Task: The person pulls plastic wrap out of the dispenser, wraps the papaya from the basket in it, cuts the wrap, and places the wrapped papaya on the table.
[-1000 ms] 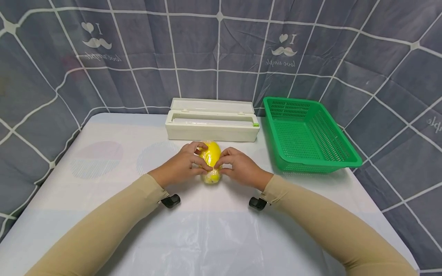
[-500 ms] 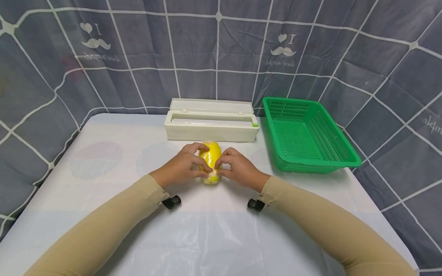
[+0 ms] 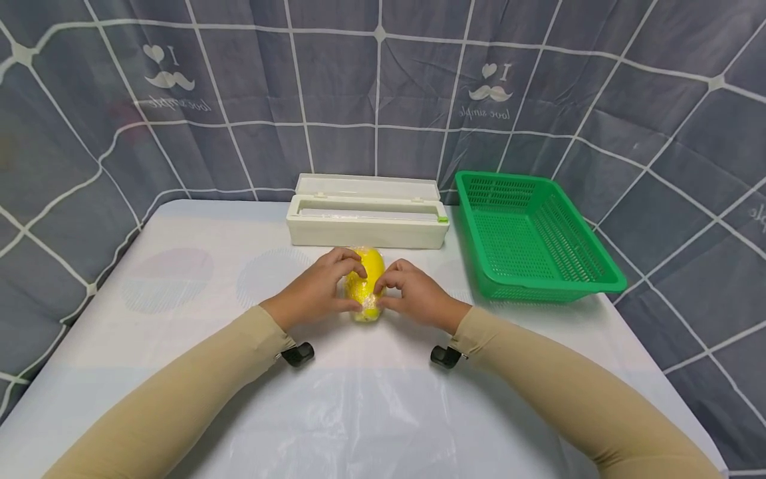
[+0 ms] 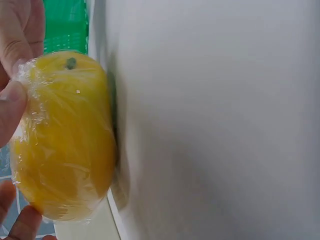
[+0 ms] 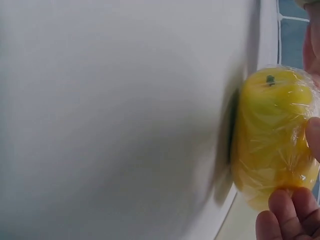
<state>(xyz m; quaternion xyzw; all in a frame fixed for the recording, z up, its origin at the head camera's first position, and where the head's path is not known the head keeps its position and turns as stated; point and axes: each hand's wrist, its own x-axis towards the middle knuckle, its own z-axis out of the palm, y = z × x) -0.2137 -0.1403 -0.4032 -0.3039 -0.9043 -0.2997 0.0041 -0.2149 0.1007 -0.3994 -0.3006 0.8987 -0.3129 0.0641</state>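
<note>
An elongated yellow fruit (image 3: pixel 366 285) wrapped in clear cling film lies on the table, its long side pointing away from me. A small green stem spot shows on the near end of the fruit (image 4: pixel 70 135) in the left wrist view. My left hand (image 3: pixel 317 287) holds it from the left, thumb on the film and bent fingers toward the far end. From the right, my right hand (image 3: pixel 421 296) holds it with thumb and bent fingers. Fingertips touch the far part of the fruit (image 5: pixel 270 135) in the right wrist view.
Behind the fruit stands a white cling film dispenser (image 3: pixel 368 234) with its lid up and a roll inside. A green plastic basket (image 3: pixel 556 290) sits at the back right. A grey checked curtain (image 3: pixel 341 80) surrounds the white-covered table (image 3: pixel 359 412).
My left fingers have shifted from the middle of the fruit toward its far end. The right hand has barely moved, and the fruit stays in place.
</note>
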